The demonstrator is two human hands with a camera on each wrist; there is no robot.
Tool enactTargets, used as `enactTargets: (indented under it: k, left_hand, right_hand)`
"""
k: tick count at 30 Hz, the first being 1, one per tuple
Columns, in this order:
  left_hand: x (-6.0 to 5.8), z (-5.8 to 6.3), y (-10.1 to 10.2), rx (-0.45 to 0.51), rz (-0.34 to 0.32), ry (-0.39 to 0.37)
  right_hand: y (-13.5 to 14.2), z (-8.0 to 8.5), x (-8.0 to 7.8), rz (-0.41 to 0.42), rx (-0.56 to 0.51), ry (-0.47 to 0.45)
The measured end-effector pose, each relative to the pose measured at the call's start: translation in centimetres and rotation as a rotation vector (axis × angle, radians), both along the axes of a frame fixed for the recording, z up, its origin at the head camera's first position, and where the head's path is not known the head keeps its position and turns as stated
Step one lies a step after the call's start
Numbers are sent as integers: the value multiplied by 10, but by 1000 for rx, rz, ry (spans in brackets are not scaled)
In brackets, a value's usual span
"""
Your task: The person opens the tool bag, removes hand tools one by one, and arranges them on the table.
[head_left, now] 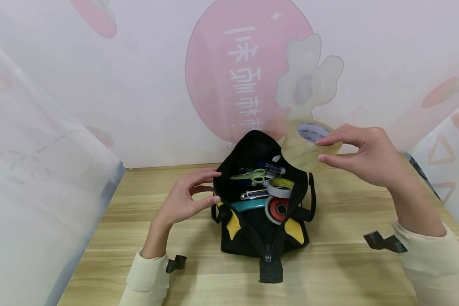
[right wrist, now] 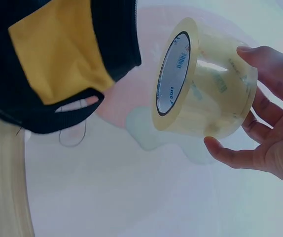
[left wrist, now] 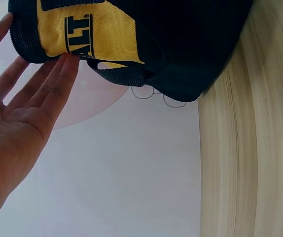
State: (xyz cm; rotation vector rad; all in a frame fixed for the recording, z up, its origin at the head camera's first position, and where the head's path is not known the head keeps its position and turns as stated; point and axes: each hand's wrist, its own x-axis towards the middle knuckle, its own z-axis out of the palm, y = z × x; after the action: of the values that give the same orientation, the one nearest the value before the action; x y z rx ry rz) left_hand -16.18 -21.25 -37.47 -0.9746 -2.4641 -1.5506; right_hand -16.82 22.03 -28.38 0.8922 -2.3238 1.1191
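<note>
My right hand [head_left: 371,157] grips a wide roll of clear packing tape [head_left: 309,148] with thumb and fingers, at the right rim of an open black-and-yellow tool bag [head_left: 252,238]. In the right wrist view the tape roll [right wrist: 208,81] is tilted, its printed white core facing the bag. The left hand [head_left: 187,195] touches the bag's left rim, fingers extended along its side in the left wrist view. Inside the bag lie green-handled scissors [head_left: 257,175], a utility knife [head_left: 255,194], a grey tape roll [head_left: 277,190], a red-centred roll [head_left: 280,209] and a marker [head_left: 271,167].
The bag stands on a wooden table [head_left: 137,238] near a patterned backdrop [head_left: 156,85]. Its zipper tab [head_left: 270,274] hangs toward the front, and a strap loop [head_left: 312,199] sticks out at the right. A teal curved item [head_left: 248,205] also lies inside.
</note>
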Motion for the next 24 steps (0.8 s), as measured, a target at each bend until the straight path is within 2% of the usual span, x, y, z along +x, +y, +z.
enactTargets:
  k: [9,15,20,24]
  left_hand:
    - [1,-2,0,2,0,-1]
    - [1,-1,-1,-5,5,-3]
    - [2,-1,-1,-4,4,1]
    - [3,-1,-2,-5,4,3]
  right_hand:
    - [22,-16,4,-123,-49,-107]
    - [35,-29,-1,-212,-73,-234]
    - [47,-42,-8,-299,-1,-339]
    - [55,-55,-14,-344,74,-378]
